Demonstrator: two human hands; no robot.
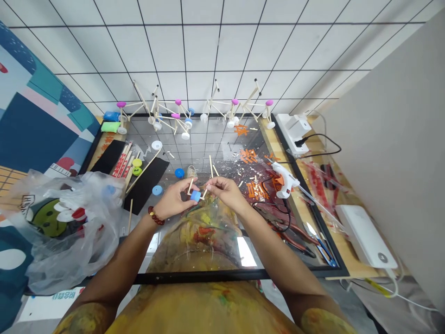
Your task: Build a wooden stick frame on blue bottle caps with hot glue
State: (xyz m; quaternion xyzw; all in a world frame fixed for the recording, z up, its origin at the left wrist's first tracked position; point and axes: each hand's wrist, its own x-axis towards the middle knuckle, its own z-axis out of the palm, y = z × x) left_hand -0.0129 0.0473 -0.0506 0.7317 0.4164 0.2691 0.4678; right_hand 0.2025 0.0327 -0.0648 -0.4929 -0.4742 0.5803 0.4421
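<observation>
My left hand [171, 200], with a beaded bracelet at the wrist, is closed on a blue bottle cap [195, 195]. A short wooden stick [190, 186] stands up by its fingers. My right hand [226, 190] pinches another thin wooden stick [205, 193], its lower end close to the cap; whether they are joined is too small to tell. Longer sticks [211, 166] rise just behind my right fingers. On the glossy tabletop left of my hands lie a light blue cap [157, 190] and a darker blue cap [179, 173].
Stick-and-cap figures [175, 117] line the far edge. A white glue gun [285, 181], orange pieces [257, 190] and pliers [299, 239] lie right. At left are black sheets [153, 178], yellow caps [136, 163] and a plastic bag [100, 204]. A power strip [290, 132] sits far right.
</observation>
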